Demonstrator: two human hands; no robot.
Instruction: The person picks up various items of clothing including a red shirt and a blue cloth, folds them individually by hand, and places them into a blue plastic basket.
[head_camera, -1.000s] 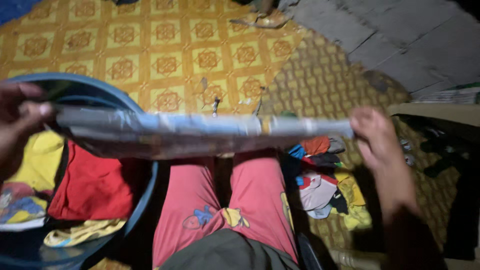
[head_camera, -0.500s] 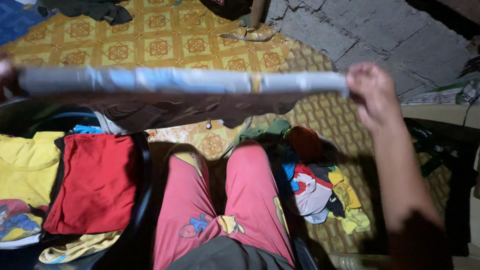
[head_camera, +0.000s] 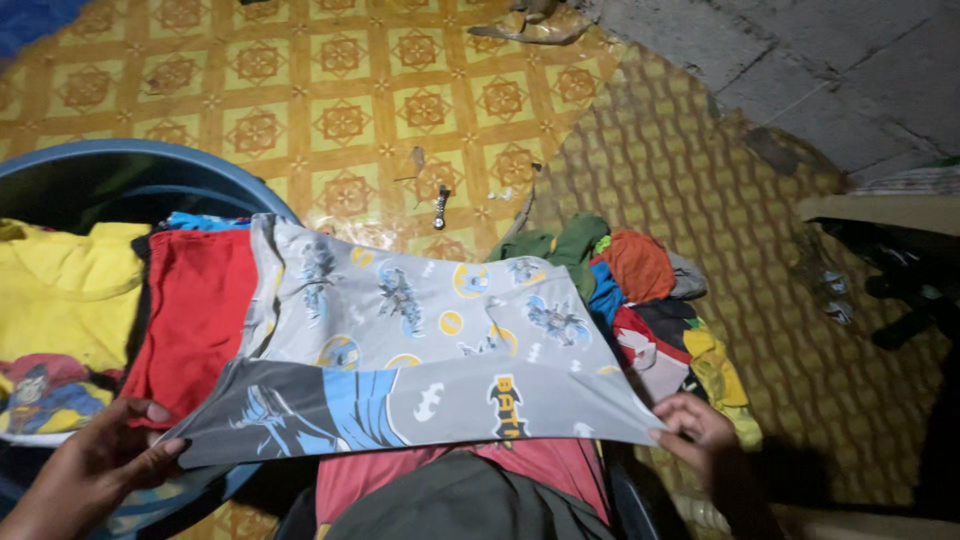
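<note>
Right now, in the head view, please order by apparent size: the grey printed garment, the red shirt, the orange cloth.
1. grey printed garment, though it is nearest the camera
2. red shirt, partly covered
3. orange cloth

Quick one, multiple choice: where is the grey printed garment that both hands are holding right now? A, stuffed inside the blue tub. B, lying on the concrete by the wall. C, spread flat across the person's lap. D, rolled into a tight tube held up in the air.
C: the grey printed garment lies opened out over the pink-trousered lap, with the left hand and right hand at its near corners.
</note>
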